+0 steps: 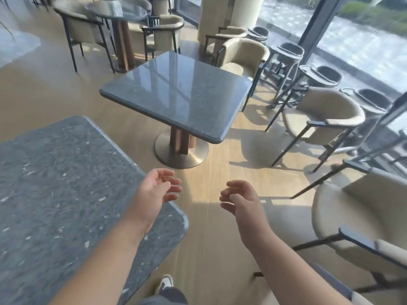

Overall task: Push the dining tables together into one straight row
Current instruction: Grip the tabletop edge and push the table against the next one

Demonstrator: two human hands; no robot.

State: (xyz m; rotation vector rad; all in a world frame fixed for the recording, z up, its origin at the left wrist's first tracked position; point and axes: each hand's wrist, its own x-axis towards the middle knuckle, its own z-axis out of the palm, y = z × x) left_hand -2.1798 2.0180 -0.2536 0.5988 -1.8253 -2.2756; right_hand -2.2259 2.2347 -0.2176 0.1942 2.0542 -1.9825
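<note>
Two square tables [176, 95] [66, 194] stand apart; both hands [156, 190] [240, 201] loosely open, each grip empty.

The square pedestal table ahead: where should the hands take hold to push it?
Probably the near rounded edge of the square table, one hand either side of the corner above its round base, coming from the front: it stands apart, tilted to the near table.

Ahead of your hands, the table [176, 95] is glossy grey-blue on a brown post and brass-coloured base [181, 154]. Left of your left hand, the near table [55, 183] is grey with pale flecks. The chairs [321, 119] to your right are beige, dark-framed.
</note>
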